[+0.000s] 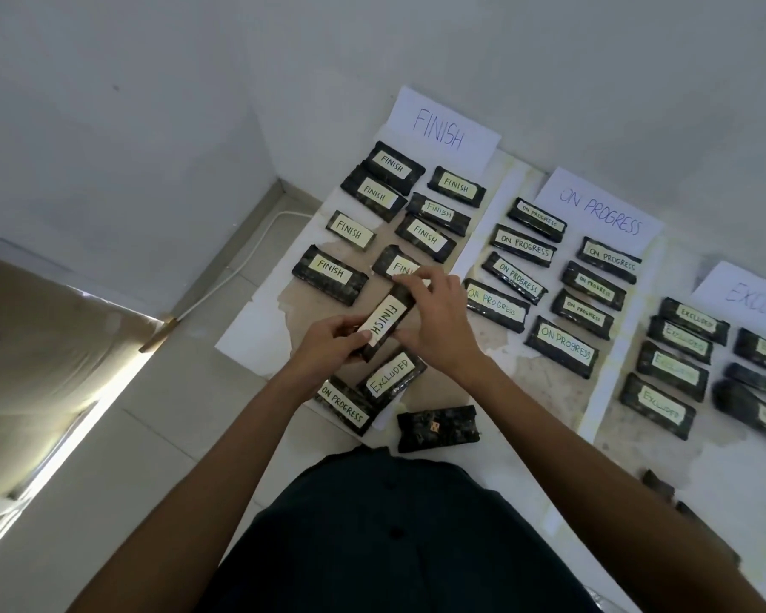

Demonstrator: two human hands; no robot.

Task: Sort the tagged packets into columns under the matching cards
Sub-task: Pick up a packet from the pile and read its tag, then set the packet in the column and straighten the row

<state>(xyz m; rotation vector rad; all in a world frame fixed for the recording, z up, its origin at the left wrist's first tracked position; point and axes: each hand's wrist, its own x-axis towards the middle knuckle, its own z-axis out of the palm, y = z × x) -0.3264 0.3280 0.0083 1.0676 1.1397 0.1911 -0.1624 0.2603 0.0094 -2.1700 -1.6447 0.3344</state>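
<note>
Both hands are holding a dark mottled plastic-wrapped rectangular packet (pixel 383 323) with a pale paper tag reading FINISH. It appears to be lifted off the floor (pixel 257 444) at the near end of the FINISH column. The left hand (pixel 328 345) is gripping its near end, fingers curled round it. The right hand (pixel 436 323) is pinching its far end from above.

The packet's long axis is running diagonally, near-left to far-right, so its tag is reading sideways. The packets already laid down are lying crosswise to it, with their tags facing the person. The white paper card lettered FINISH (pixel 443 126) is leaning against the wall straight ahead, well beyond the hands. The nearest laid FINISH packet (pixel 394 263) is lying just beyond the right hand's fingertips and is partly hidden by them.

By my judgement, the held packet is needing a turn to match its neighbours before going down just nearer than that one.
</note>
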